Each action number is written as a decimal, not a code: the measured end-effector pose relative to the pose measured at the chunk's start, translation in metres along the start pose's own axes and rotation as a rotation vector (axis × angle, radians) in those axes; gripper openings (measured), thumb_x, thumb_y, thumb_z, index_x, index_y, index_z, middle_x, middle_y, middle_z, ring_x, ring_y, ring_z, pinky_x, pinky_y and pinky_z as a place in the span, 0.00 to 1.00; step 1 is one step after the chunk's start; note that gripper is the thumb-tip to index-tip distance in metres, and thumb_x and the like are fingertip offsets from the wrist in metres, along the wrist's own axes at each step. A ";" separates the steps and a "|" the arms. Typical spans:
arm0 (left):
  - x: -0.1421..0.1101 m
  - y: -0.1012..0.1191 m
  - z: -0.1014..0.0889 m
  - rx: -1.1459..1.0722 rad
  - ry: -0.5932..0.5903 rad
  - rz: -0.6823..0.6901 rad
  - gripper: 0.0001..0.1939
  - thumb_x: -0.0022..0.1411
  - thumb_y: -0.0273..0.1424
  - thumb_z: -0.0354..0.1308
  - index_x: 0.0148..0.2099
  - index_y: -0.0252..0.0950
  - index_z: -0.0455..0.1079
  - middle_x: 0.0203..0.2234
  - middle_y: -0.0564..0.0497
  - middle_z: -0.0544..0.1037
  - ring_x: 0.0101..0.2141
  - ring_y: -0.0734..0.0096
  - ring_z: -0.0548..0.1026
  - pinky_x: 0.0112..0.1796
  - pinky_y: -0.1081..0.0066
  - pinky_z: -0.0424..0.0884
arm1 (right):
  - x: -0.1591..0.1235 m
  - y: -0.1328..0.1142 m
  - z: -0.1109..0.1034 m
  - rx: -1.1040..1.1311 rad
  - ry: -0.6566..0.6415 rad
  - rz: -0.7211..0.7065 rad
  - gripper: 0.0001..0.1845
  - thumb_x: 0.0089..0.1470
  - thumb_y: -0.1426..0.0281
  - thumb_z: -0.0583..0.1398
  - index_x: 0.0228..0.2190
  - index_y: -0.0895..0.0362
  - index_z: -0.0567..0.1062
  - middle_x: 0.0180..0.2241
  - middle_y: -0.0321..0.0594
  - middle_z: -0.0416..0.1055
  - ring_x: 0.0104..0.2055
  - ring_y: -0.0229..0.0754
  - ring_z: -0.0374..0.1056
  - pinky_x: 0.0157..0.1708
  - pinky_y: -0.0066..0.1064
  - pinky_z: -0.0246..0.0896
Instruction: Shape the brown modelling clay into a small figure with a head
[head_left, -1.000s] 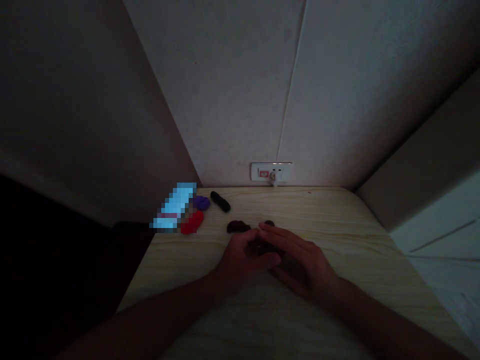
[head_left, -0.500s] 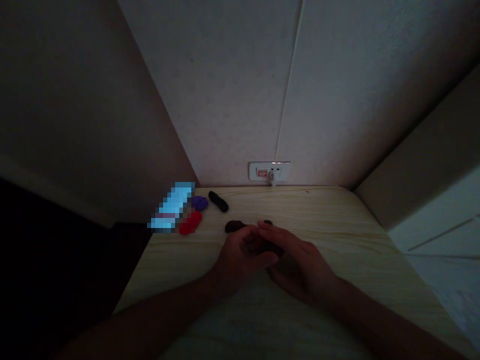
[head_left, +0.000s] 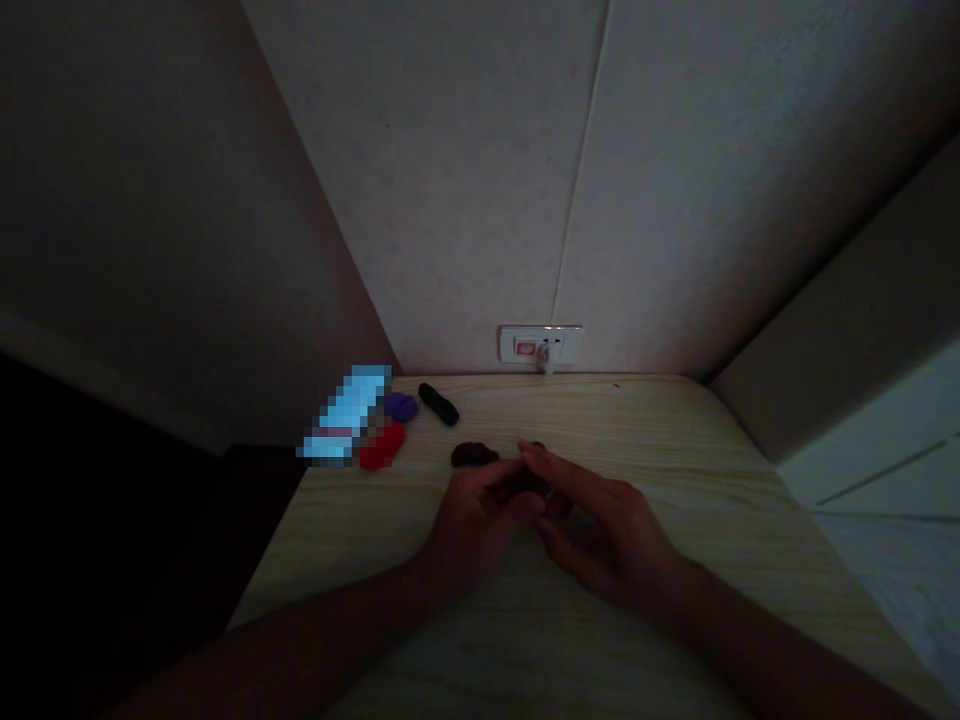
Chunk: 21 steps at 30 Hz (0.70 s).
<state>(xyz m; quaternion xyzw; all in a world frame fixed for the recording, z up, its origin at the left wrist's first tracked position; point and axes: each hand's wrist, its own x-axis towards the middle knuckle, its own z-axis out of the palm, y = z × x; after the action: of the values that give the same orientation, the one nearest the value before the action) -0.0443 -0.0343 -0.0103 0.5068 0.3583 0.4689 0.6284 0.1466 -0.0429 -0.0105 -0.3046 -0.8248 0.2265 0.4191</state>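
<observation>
Dark brown clay [head_left: 534, 486], or something soft that looks like it, sits between the two hands, right where their fingertips meet and mostly covered by them. Watching from the room, I see the left thumb drawn in a little closer over the piece than a half second ago, while the right fingers have barely shifted. To me that suggests fine finger work on the same small piece, shaped or turned in place, with nothing yet put down.

The left hand [head_left: 480, 530] is curled, its thumb seeming to pinch the piece against the bent fingers. The right hand [head_left: 619, 520] is held in a loose arch, fingers reaching over to the left ones and thumb apart below; whether it grips anything I cannot tell in this dim light.

Just beyond the left knuckles lies a brown lump [head_left: 474, 455], and a smaller dark bit [head_left: 537, 445] pokes out past the right fingertips, partly hidden. Farther out, ahead and to the left of the left hand, are a black peanut-shaped piece [head_left: 439, 404], a purple lump [head_left: 401, 406] and a red lump [head_left: 382, 447] beside a bright, blurred-out panel [head_left: 347, 412]. The hands rest over a wood-grain table [head_left: 660, 430]; only the brown lump and dark bit crowd their far side.
</observation>
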 end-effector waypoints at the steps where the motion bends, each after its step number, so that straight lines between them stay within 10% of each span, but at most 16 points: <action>1: -0.001 0.000 0.000 0.004 0.003 0.002 0.16 0.58 0.36 0.72 0.46 0.34 0.82 0.38 0.44 0.87 0.39 0.58 0.84 0.44 0.62 0.78 | 0.000 0.000 0.000 0.010 -0.002 0.007 0.42 0.61 0.77 0.62 0.72 0.46 0.57 0.65 0.48 0.71 0.42 0.43 0.82 0.46 0.38 0.82; 9: -0.002 0.000 0.000 0.057 -0.004 0.041 0.15 0.58 0.34 0.73 0.46 0.35 0.81 0.38 0.47 0.84 0.41 0.60 0.81 0.45 0.64 0.76 | 0.000 -0.007 -0.001 0.048 0.023 0.026 0.41 0.60 0.76 0.62 0.71 0.47 0.59 0.60 0.47 0.76 0.37 0.41 0.80 0.39 0.34 0.81; 14: -0.003 0.000 -0.002 0.243 -0.028 0.127 0.13 0.62 0.40 0.70 0.42 0.35 0.81 0.35 0.47 0.81 0.39 0.60 0.78 0.44 0.65 0.74 | 0.001 -0.009 -0.005 0.082 0.033 0.013 0.34 0.61 0.76 0.62 0.66 0.47 0.68 0.62 0.46 0.74 0.60 0.51 0.75 0.57 0.43 0.76; 21: 0.000 -0.004 -0.007 0.417 -0.012 0.284 0.16 0.62 0.38 0.71 0.50 0.38 0.82 0.43 0.45 0.84 0.45 0.58 0.79 0.49 0.63 0.73 | 0.001 -0.006 -0.005 0.245 0.156 0.191 0.19 0.68 0.65 0.61 0.59 0.45 0.78 0.56 0.44 0.80 0.51 0.49 0.80 0.48 0.41 0.81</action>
<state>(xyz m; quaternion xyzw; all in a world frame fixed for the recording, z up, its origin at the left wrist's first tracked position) -0.0501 -0.0328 -0.0159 0.6736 0.3688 0.4655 0.4400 0.1483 -0.0460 -0.0031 -0.3449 -0.7232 0.3397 0.4926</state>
